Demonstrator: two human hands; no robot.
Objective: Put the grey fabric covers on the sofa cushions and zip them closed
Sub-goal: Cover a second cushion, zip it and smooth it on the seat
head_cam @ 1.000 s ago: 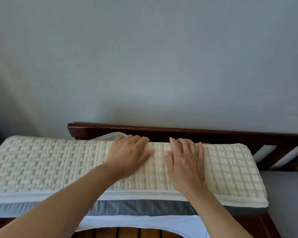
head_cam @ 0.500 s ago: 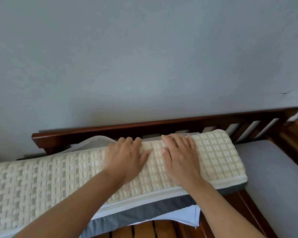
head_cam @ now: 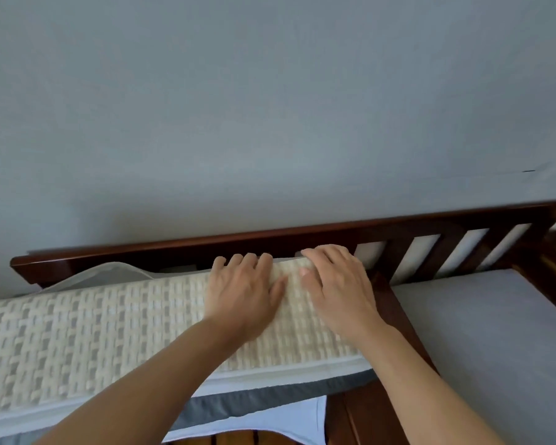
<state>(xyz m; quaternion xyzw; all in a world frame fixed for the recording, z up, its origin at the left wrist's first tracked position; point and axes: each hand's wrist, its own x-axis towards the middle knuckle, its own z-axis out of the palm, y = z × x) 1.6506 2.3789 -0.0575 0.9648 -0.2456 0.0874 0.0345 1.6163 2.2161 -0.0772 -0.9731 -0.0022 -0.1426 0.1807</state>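
Cream basket-weave patterned long cushion (head_cam: pixel 93 332) pressed under left hand (head_cam: pixel 243 295) and right hand (head_cam: pixel 336 292), fingers flat, gripping nothing; dark wooden slatted backrest (head_cam: pixel 398 232) just beyond fingertips.

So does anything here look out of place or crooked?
Yes. The long cream woven-pattern cushion lies slanted across the dark wooden sofa frame, with grey fabric bunched beneath its near edge. Both the left hand and right hand press on it.

Cushion (head_cam: pixel 93 332), cream woven, on dark wooden sofa frame (head_cam: pixel 302 234); left hand (head_cam: pixel 243 295) and right hand (head_cam: pixel 336 292) flat on its far edge; grey seat cushion (head_cam: pixel 495 332) at 3 o'clock.
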